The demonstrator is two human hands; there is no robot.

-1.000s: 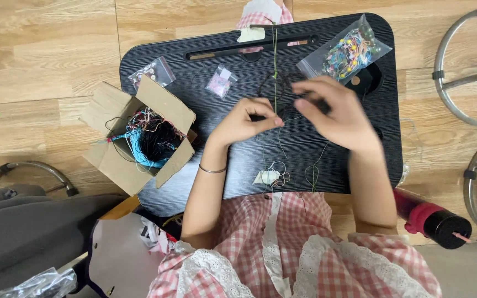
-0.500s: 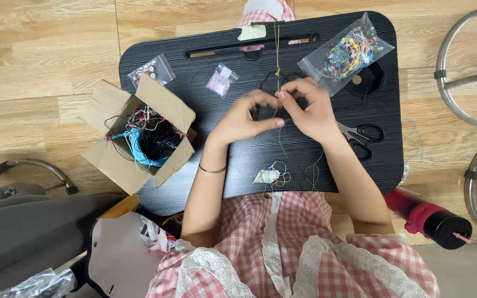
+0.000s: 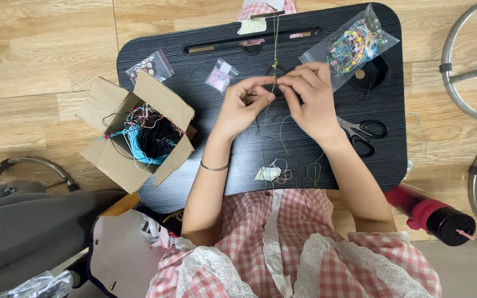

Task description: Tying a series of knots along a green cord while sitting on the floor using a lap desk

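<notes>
A black desk [image 3: 205, 49] with rounded corners fills the middle of the frame, set over a wooden floor [image 3: 40, 60]. At its left edge, in the left middle of the frame, an open cardboard box [image 3: 106, 110] holds a tangle of blue, black and coloured cords. A person in a pink checked dress [image 3: 316, 259] sits at the bottom of the frame, both forearms reaching up over the desk.

The left hand [image 3: 242, 105] and the right hand [image 3: 310, 99] meet at the centre of the desk, fingertips almost touching. Each is pressed together in a pinch on a thin green cord [image 3: 275, 38], which runs straight up from the pinch to the top edge of the desk, where it seems taped down. Loose ends of cord trail down towards the near edge of the desk.

Black scissors [image 3: 366, 132] lie just right of the right wrist. A clear bag of coloured beads [image 3: 351, 41] sits at the upper right of the desk, and two smaller bags [image 3: 151, 65] lie at the upper left. A small white spool [image 3: 266, 174] rests near the bottom edge of the desk.
</notes>
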